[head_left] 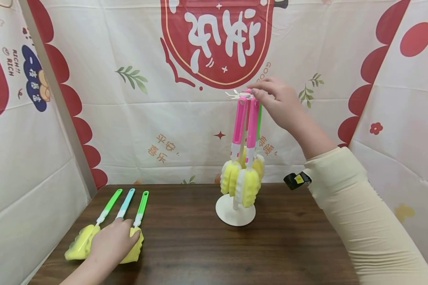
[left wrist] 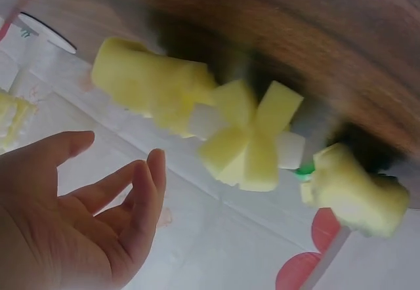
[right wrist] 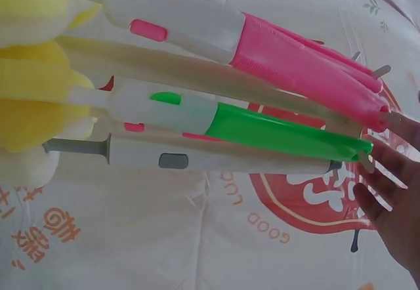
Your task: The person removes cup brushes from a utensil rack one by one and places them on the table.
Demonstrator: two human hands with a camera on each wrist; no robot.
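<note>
At the middle of the head view a white stand (head_left: 235, 213) on the dark counter (head_left: 292, 245) carries hanging pink-handled brushes (head_left: 247, 126), the right hand (head_left: 276, 101) reaching with lightly bent fingers to the hooks at its top, while at lower left the left hand (head_left: 110, 241) rests on the yellow sponge heads of three loose brushes (head_left: 123, 208) lying side by side. Across the left wrist view those sponge heads (left wrist: 246, 136) show blurred and close, with the left hand (left wrist: 72, 218) at lower left spread wide and holding nothing. Filling the right wrist view are pink (right wrist: 295, 57), green (right wrist: 282, 132) and grey-buttoned handles (right wrist: 216, 161) the head view partly hides, the right hand's fingers (right wrist: 387, 205) at the right edge straight and apparently gripping nothing.
</note>
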